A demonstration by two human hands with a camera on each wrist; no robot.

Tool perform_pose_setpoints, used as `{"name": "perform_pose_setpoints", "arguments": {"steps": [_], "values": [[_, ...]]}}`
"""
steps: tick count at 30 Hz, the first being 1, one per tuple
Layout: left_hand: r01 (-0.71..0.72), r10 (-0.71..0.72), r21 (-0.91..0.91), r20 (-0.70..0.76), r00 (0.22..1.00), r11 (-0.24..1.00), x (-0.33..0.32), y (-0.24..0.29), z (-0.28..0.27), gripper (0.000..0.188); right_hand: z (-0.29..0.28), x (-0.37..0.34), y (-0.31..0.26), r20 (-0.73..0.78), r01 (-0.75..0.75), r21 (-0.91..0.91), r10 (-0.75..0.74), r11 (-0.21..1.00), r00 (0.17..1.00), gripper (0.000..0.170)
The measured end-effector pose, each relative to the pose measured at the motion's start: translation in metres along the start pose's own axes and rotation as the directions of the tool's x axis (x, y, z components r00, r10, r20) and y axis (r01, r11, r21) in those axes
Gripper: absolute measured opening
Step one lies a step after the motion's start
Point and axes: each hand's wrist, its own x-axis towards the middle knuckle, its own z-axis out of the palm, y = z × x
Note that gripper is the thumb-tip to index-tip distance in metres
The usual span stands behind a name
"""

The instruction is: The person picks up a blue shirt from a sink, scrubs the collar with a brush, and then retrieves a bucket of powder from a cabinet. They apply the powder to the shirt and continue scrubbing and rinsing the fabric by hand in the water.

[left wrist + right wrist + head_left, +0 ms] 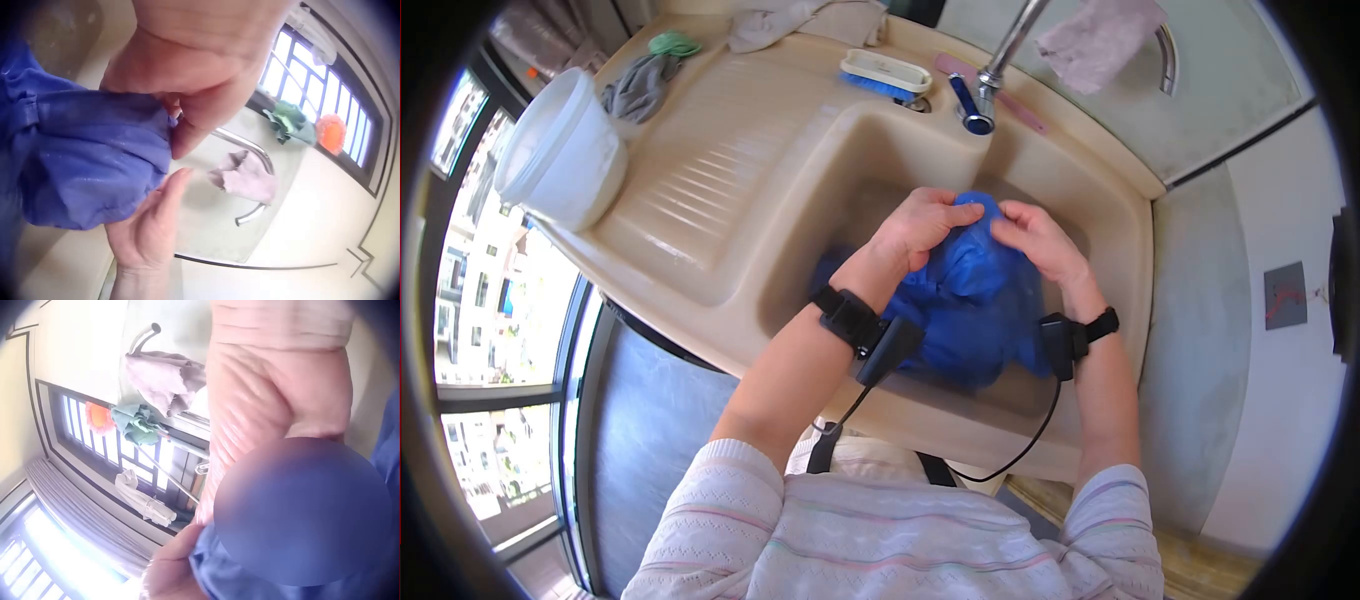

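Note:
A wet blue cloth lies bunched in the water of the beige sink, its upper part raised between the hands. The left hand pinches the cloth's top edge between thumb and fingers. Close beside it, the right hand grips the other side of that edge. In the left wrist view the blue cloth hangs in folds from the left hand, with the right hand below. The right wrist view shows the right hand against the blue cloth, which hides its fingertips.
The faucet rises behind the sink. A brush and pink strip lie on the back ledge. On the left are a white bucket, grey cloth and green cloth. A pinkish cloth hangs at the upper right.

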Motion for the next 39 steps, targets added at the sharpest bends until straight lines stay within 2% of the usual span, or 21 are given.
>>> {"name": "perform_pose_setpoints", "arguments": {"steps": [1, 2, 3, 4, 6, 8, 10, 11, 13, 15, 19, 22, 24, 26, 28, 30, 33, 35, 36, 38, 39], "values": [[-0.013, 0.013, 0.002, -0.017, 1.000, 1.000, -0.016, 0.013, 0.006, 0.028, 0.004, -0.002, -0.005, 0.099, -0.024, -0.039, 0.028, 0.999, 0.995, 0.020], [0.002, 0.022, 0.143, -0.170, 0.985, 0.990, -0.039, 0.031, 0.018, 0.025, 0.003, 0.002, -0.002, 0.114, -0.015, -0.037, 0.019, 0.999, 0.993, 0.020], [0.042, 0.049, 0.277, -0.313, 0.948, 0.960, -0.056, 0.041, 0.021, 0.022, 0.001, 0.006, 0.003, 0.216, -0.043, -0.221, 0.092, 0.974, 0.972, 0.018], [0.041, 0.053, 0.281, -0.317, 0.947, 0.959, -0.061, 0.037, 0.010, 0.022, 0.003, 0.008, 0.005, 0.294, -0.053, -0.400, 0.183, 0.915, 0.938, 0.017], [-0.200, 0.191, -0.013, -0.246, 0.950, 0.980, -0.073, 0.029, -0.018, 0.020, 0.009, 0.014, 0.000, 0.293, -0.051, -0.470, 0.210, 0.881, 0.933, 0.015], [-0.205, 0.196, -0.007, -0.272, 0.942, 0.979, -0.093, 0.030, -0.037, 0.020, 0.016, 0.027, -0.009, 0.294, -0.043, -0.547, 0.241, 0.836, 0.925, 0.014], [-0.194, 0.187, 0.005, -0.284, 0.940, 0.981, -0.118, 0.040, -0.051, 0.020, 0.027, 0.045, -0.020, 0.163, -0.097, -0.193, 0.130, 0.976, 0.978, 0.012], [-0.198, 0.191, 0.003, -0.280, 0.941, 0.980, -0.128, 0.046, -0.061, 0.020, 0.034, 0.058, -0.028, 0.137, -0.025, -0.167, 0.049, 0.986, 0.989, 0.009], [-0.193, 0.196, 0.041, -0.285, 0.938, 0.980, -0.147, 0.060, -0.082, 0.025, 0.069, 0.082, -0.070, 0.079, 0.017, -0.246, 0.003, 0.969, 0.997, 0.008], [-0.249, 0.244, 0.023, -0.296, 0.923, 0.968, -0.164, 0.079, -0.099, 0.024, 0.094, 0.134, -0.084, 0.043, 0.186, -0.397, -0.184, 0.899, 0.982, 0.009], [-0.349, 0.343, 0.058, -0.389, 0.855, 0.935, -0.179, 0.116, -0.162, 0.021, 0.165, 0.242, -0.113, 0.088, 0.378, -0.584, -0.407, 0.719, 0.909, 0.030], [-0.244, 0.312, 0.201, -0.469, 0.826, 0.949, -0.178, 0.123, -0.209, 0.023, 0.178, 0.299, -0.087, 0.173, 0.461, -0.667, -0.480, 0.586, 0.860, 0.041], [-0.154, 0.271, 0.257, -0.522, 0.809, 0.954, -0.184, 0.118, -0.224, 0.024, 0.150, 0.300, -0.087, 0.015, 0.199, -0.874, -0.386, 0.443, 0.922, 0.049], [-0.126, 0.265, 0.310, -0.462, 0.846, 0.942, -0.192, 0.119, -0.224, 0.031, 0.097, 0.305, -0.066, -0.009, 0.097, -0.978, -0.501, 0.185, 0.866, 0.055], [-0.093, 0.268, 0.344, -0.506, 0.820, 0.934, -0.198, 0.121, -0.218, 0.032, 0.071, 0.295, -0.069, -0.201, -0.119, -0.947, -0.260, 0.299, 0.944, 0.063], [-0.056, 0.281, 0.385, -0.559, 0.780, 0.921, -0.204, 0.125, -0.213, 0.032, 0.054, 0.297, -0.063, -0.219, -0.143, -0.935, -0.210, 0.326, 0.953, 0.070], [0.128, 0.299, 0.619, -0.538, 0.788, 0.775, -0.211, 0.122, -0.210, 0.030, 0.047, 0.300, -0.057, -0.231, -0.174, -0.951, -0.214, 0.255, 0.949, 0.072], [0.130, 0.709, 0.988, -0.151, 0.689, 0.084, -0.213, 0.107, -0.204, 0.031, 0.043, 0.300, -0.054, -0.203, -0.159, -0.969, -0.245, 0.187, 0.948, 0.072], [0.135, 0.704, 0.987, -0.158, 0.692, 0.089, -0.212, 0.101, -0.201, 0.031, 0.050, 0.298, -0.060, -0.244, -0.220, -0.965, -0.187, 0.142, 0.952, 0.072], [0.041, 0.648, 0.968, 0.134, 0.750, -0.248, -0.210, 0.092, -0.195, 0.030, 0.066, 0.292, -0.079, -0.276, -0.266, -0.960, -0.130, 0.089, 0.952, 0.072], [0.048, 0.646, 0.968, 0.128, 0.752, -0.246, -0.212, 0.091, -0.192, 0.030, 0.075, 0.282, -0.087, -0.254, -0.240, -0.965, -0.162, 0.105, 0.953, 0.071]]}}
